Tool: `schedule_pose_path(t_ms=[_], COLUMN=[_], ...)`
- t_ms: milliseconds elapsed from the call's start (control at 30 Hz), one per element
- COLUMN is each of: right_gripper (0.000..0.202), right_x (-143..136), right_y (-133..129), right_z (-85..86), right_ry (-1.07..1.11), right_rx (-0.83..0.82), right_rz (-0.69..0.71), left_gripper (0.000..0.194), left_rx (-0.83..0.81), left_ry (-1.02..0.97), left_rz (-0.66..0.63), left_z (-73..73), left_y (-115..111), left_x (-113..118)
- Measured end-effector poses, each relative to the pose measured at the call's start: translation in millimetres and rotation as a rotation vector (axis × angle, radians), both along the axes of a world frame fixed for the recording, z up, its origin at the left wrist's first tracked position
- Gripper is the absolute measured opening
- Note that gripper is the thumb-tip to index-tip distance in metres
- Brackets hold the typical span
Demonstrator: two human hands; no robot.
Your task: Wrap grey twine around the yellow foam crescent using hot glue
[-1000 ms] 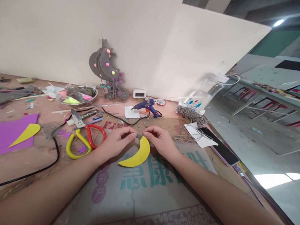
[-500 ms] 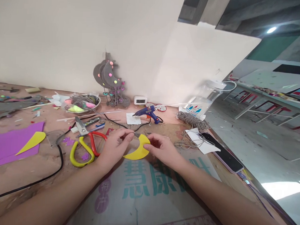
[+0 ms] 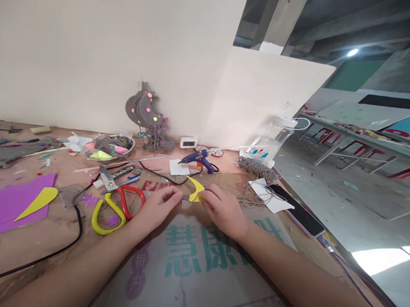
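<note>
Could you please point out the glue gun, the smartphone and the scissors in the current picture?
Glue gun (image 3: pixel 200 158): head view, on its blue body.
Smartphone (image 3: pixel 302 215): head view, on its dark screen.
Scissors (image 3: pixel 95 218): head view, on the yellow handle loop.

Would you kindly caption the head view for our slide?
Two hands at a yellow crescent, a blue glue gun beyond them.

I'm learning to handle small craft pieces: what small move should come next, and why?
Probably ease the right hand slightly back along the yellow crescent, since its fingers hide part of it, while the left hand pinches the small grey piece beside it.
</note>
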State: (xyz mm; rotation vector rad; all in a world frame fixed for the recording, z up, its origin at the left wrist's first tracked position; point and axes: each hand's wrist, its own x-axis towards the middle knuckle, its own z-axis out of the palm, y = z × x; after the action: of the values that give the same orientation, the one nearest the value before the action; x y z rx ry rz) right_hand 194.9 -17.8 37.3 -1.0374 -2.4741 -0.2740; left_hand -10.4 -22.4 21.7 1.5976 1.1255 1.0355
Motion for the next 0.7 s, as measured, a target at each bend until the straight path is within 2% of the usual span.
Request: schedule_pose_path(t_ms=[167, 300, 433, 533, 600, 700], right_gripper=[0.017, 0.015, 0.016, 0.017, 0.023, 0.03], right_x=[1, -1, -5, -5, -6, -7], right_y=[0, -3, -3, 3, 7, 12], right_z=[0.3, 1.3, 0.4, -2.7, -5.2, -6.1], right_ry=[-0.035, 0.043, 0.484, 0.805, 0.855, 0.788], right_rx=[0.082, 0.048, -0.171, -0.356, -0.473, -0.587], right_rz=[0.003, 0.031, -0.039, -0.1, -0.109, -0.091], left_gripper=[0.031, 0.027, 0.026, 0.027, 0.028, 0.028], left_rx=[-0.002, -0.023, 0.016, 0.036, 0.035, 0.038], left_ry=[0.064, 0.081, 0.074, 0.071, 0.07, 0.049], left_rz=[-0.009, 0.026, 0.127, 0.153, 0.148, 0.162], left_z=[6.5, 5.4, 1.2, -1.7, -2.8, -2.8], left_y=[-3, -2, 1, 3, 3, 5], left_x=[1, 2, -1, -3, -4, -4])
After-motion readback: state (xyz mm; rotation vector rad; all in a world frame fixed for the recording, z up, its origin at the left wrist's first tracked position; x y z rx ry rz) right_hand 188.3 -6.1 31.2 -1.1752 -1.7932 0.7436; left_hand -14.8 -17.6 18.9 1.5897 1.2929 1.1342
